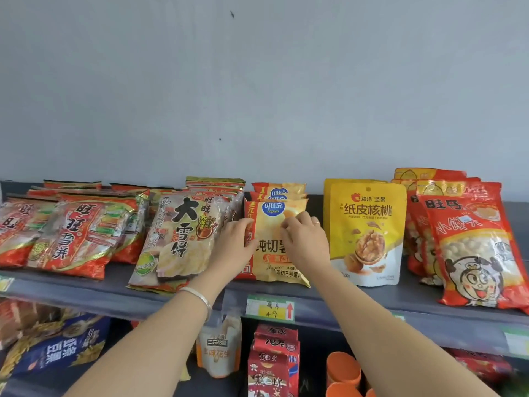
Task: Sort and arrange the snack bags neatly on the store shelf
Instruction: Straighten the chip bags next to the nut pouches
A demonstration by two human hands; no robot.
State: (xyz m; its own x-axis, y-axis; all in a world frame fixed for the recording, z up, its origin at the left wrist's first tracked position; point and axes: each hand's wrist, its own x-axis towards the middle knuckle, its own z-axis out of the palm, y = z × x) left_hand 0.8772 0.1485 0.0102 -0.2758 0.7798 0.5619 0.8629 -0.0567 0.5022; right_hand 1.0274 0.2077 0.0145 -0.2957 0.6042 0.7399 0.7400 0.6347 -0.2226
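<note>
A yellow potato chip bag (273, 255) with a blue logo stands at the front of a short row of like bags on the grey shelf (400, 299). My left hand (233, 242) grips its left edge. My right hand (305, 239) pinches its front near the upper right. Left of it leans a large rice cracker bag (180, 236) with black characters, touching my left wrist. To the right stands a yellow walnut bag (369, 230).
Red rice cracker bags (77, 233) lie piled at the left of the shelf. Red bags with a cartoon face (469, 247) lean at the right. A green price tag (270, 308) hangs on the shelf edge. Below are more snack bags, red boxes (272, 365) and orange cups (343, 368).
</note>
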